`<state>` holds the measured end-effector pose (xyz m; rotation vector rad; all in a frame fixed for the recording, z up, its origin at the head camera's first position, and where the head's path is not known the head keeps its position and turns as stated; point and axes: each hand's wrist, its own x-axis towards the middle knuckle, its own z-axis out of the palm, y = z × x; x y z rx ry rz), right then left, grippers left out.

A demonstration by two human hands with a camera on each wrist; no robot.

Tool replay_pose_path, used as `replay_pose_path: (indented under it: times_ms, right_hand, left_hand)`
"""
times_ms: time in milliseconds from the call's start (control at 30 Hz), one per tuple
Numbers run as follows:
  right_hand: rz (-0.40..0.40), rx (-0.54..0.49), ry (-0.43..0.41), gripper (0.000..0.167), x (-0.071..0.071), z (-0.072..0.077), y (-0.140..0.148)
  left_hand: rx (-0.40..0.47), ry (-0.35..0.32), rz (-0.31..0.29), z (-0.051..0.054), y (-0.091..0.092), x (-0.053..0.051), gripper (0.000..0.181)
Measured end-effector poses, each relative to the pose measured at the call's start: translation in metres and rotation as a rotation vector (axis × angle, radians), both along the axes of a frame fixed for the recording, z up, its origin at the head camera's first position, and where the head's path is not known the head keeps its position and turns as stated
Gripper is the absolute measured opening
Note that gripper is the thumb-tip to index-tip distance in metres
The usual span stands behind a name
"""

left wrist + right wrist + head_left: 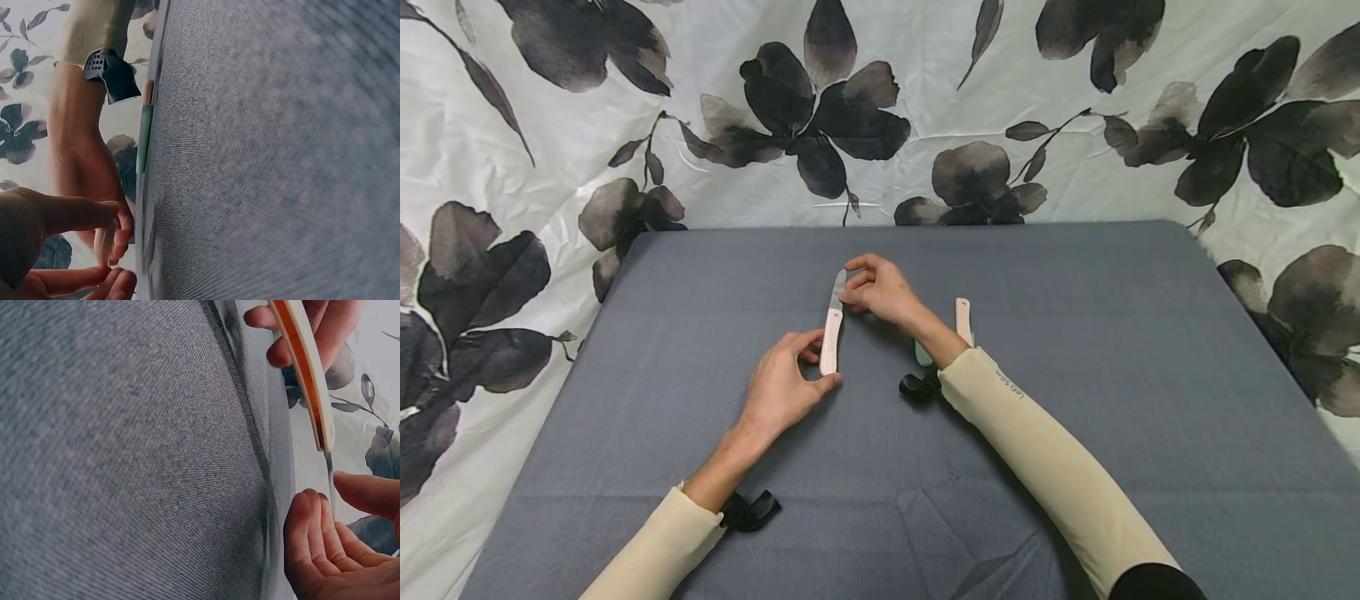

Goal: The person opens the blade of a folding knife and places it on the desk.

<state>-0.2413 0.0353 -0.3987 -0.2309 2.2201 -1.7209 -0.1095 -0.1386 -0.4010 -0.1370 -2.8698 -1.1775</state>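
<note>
A folding knife with a pale handle is held above the grey table, its blade swung out in line with the handle. My left hand pinches the handle's near end between thumb and fingers. At the far end, my right hand has its thumb and fingers around the blade. The right wrist view shows the handle edge-on with an orange-toned slot, and the thin blade between the right thumb and fingers. In the left wrist view, the left fingers partly hide the handle.
A second pale-handled piece and a green-handled piece lie on the grey cloth-covered table, partly covered by the right forearm. Black wrist mounts hang at both wrists. A floral curtain stands behind the table.
</note>
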Motion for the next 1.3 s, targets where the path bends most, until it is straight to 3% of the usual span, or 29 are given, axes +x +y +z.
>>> replay_pose_path:
  times_ms: [200, 833, 1067, 1300]
  right_hand:
    - [0.018, 0.055, 0.018, 0.047, 0.0010, 0.0005, -0.0017]
    - [0.087, 0.327, 0.152, 0.047, -0.0003, -0.0060, -0.0050]
    - [0.119, 0.399, 0.146, 0.049, -0.0029, -0.0046, -0.0049]
    - [0.139, 0.405, 0.124, 0.050, -0.0025, -0.0044, -0.0072]
  left_hand:
    - [-0.067, -0.018, 0.022, -0.0001, -0.0001, 0.0025, 0.067]
    - [-0.128, -0.082, 0.023, -0.0030, -0.0039, 0.0040, 0.067]
    - [-0.145, -0.119, 0.011, -0.0020, -0.0025, 0.0022, 0.068]
    - [-0.167, -0.131, 0.002, -0.0039, -0.0049, 0.0021, 0.067]
